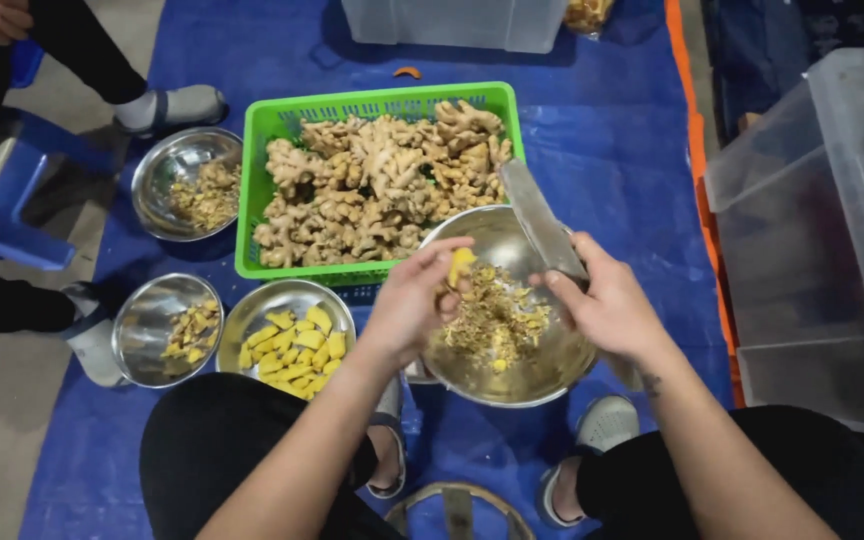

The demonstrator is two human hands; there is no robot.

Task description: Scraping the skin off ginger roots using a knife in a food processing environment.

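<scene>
My left hand [414,299] pinches a small yellow piece of peeled ginger [460,264] over a steel bowl [552,375] that holds ginger peelings [492,322]. On the other side of the bowl, my right hand [604,300] grips a knife with a broad grey blade [538,218] that points up and away from me. Just beyond the bowl stands a green plastic basket [282,115] heaped with unpeeled ginger roots [382,180].
A steel bowl of peeled yellow ginger pieces [292,345] sits left of my knees. Two more steel bowls with scraps [167,330] [187,182] lie further left, near another person's legs and sandalled foot [167,108]. Clear plastic bins [822,250] [452,22] stand right and behind, on a blue tarp [612,130].
</scene>
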